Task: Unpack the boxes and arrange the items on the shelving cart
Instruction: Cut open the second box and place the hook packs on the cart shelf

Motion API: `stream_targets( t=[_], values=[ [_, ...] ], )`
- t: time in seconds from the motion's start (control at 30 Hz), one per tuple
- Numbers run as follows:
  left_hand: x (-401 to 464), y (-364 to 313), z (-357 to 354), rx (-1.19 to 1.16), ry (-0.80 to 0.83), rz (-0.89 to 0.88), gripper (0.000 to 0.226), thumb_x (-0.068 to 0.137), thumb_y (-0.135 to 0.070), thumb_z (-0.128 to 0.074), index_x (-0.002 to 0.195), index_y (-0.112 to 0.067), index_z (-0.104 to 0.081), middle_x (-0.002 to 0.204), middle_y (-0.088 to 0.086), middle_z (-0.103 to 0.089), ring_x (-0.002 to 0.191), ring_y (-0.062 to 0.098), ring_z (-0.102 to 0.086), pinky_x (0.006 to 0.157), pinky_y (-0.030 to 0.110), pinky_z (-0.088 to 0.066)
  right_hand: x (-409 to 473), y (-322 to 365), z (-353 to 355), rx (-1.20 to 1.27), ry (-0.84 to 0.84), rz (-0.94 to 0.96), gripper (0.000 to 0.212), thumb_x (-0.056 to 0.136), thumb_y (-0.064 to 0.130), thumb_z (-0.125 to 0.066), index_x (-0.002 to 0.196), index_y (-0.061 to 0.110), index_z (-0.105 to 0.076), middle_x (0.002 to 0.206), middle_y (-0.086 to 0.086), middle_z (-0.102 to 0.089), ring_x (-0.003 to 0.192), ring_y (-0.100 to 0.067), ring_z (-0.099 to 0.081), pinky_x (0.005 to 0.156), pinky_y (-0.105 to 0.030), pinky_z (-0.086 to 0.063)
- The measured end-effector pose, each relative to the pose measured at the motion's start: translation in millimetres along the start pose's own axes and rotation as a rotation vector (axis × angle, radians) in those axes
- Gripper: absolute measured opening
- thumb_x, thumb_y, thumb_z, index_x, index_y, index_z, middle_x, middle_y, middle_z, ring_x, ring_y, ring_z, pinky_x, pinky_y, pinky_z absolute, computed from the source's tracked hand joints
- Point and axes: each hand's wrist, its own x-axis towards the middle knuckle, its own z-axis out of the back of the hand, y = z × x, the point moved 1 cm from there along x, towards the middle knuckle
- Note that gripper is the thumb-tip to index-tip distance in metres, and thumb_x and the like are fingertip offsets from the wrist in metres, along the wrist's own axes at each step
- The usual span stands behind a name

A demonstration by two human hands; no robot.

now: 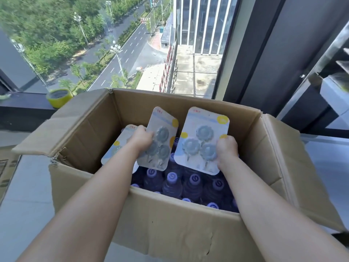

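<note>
We have both hands inside the open box point(170, 229), whose four flaps are folded outward. Our left hand point(142, 139) has its grip closed on a hook card point(166, 121), fingers curled over the card face, holding it tilted above the box's left half. Our right hand point(226, 150) has its grip closed on the lower right edge of a second card point(203, 125), held upright over the right half of the box. Each card carries three round grey hooks under clear blister. A third card point(118, 146) lies lower in the box, leaning toward the left wall and partly covered by our left hand and wrist; we cannot tell whether the hand touches it. Beneath the cards, the box floor is packed with purple bottles point(194, 184) standing upright, caps up, in close rows reaching the near wall. The box stands against a window point(132, 44) that looks down on a road and trees. On the sill at the box's far left corner sits a roll of yellow tape point(59, 97). At the right edge, part of a metal rack point(328, 59) shows, blurred.
</note>
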Motion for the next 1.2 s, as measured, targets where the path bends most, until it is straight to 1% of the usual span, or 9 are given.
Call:
stream_targets(
  t=[0.13,0.3,0.5,0.57,0.67,0.9,0.97,1.07,1.2],
  values=[
    [-26,-22,-1,-0.435,0.200,-0.093,0.012,0.098,-0.015,-0.044,0.090,-0.020,-0.052,0.094,0.005,-0.062,0.075,0.016,-0.059,0.063,0.029,-0.050,-8,-1,-12,0.105,0.203,0.086,0.017,0.093,0.005,-0.044,0.083,0.017,-0.052,0.090,-0.009,-0.058,0.085,-0.027,-0.058,0.083,-0.048,-0.051],
    [-43,-30,-1,-0.587,0.371,-0.080,0.023,0.100,-0.030,-0.043,0.114,-0.020,-0.059,0.108,0.004,-0.067,0.096,0.022,-0.064,0.086,0.039,-0.052,-18,-4,-20,-0.062,0.196,0.199,0.008,0.094,0.015,-0.047,0.090,0.021,-0.050,0.106,-0.009,-0.057,0.093,-0.023,-0.056,0.087,-0.045,-0.050],
    [-56,-41,-6,-0.605,0.387,-0.089,0.056,0.088,-0.066,-0.033,0.107,-0.023,-0.063,0.103,0.002,-0.071,0.095,0.022,-0.067,0.082,0.038,-0.053,-26,3,-20,-0.151,0.222,0.321,0.021,0.096,0.008,-0.043,0.115,0.014,-0.051,0.105,-0.004,-0.055,0.089,-0.014,-0.049,0.071,-0.023,-0.043],
    [-63,-43,-10,-0.601,0.417,-0.179,0.044,0.089,-0.054,-0.050,0.116,-0.020,-0.059,0.112,0.005,-0.068,0.101,0.023,-0.066,0.086,0.039,-0.052,-31,10,-15,-0.180,0.209,0.369,0.025,0.096,0.009,-0.044,0.121,0.013,-0.050,0.108,-0.004,-0.056,0.090,-0.013,-0.051,0.065,-0.019,-0.043],
    [-77,-47,-15,-0.677,0.334,-0.233,0.021,0.088,-0.011,-0.062,0.109,-0.013,-0.057,0.104,0.011,-0.067,0.085,0.021,-0.067,0.070,0.033,-0.056,-38,20,2,-0.195,0.203,0.414,0.027,0.095,0.011,-0.049,0.121,0.014,-0.049,0.106,-0.002,-0.058,0.091,-0.015,-0.055,0.075,-0.027,-0.047],
    [-139,-72,-39,-0.837,0.216,-0.295,0.012,0.088,-0.008,-0.062,0.099,-0.012,-0.059,0.090,0.009,-0.070,0.073,0.020,-0.068,0.062,0.032,-0.057,-68,34,85,-0.300,0.333,0.291,0.046,0.085,0.049,-0.057,0.101,0.007,-0.064,0.101,-0.012,-0.070,0.097,-0.031,-0.065,0.091,-0.048,-0.050],
    [-168,-80,-47,-0.824,0.218,-0.331,0.010,0.088,-0.011,-0.062,0.098,-0.013,-0.061,0.091,0.011,-0.070,0.075,0.024,-0.067,0.066,0.035,-0.058,-83,31,118,-0.315,0.373,0.318,0.039,0.089,0.050,-0.053,0.097,0.013,-0.065,0.094,-0.002,-0.072,0.090,-0.021,-0.068,0.086,-0.040,-0.053],
    [-215,-88,-62,-0.834,0.247,-0.326,0.011,0.087,-0.014,-0.064,0.097,-0.011,-0.063,0.097,0.017,-0.070,0.083,0.032,-0.067,0.075,0.045,-0.056,-106,27,167,-0.268,0.396,0.385,0.026,0.093,0.042,-0.048,0.091,0.019,-0.059,0.081,0.009,-0.068,0.068,-0.001,-0.066,0.061,-0.020,-0.052],
    [-273,-90,-87,-0.802,0.222,-0.349,0.016,0.087,-0.017,-0.064,0.101,-0.011,-0.062,0.098,0.013,-0.071,0.089,0.031,-0.068,0.076,0.045,-0.058,-126,21,219,-0.311,0.363,0.451,0.022,0.093,0.038,-0.049,0.077,0.023,-0.051,0.072,0.011,-0.058,0.062,0.000,-0.054,0.056,-0.015,-0.040]
  ],
)
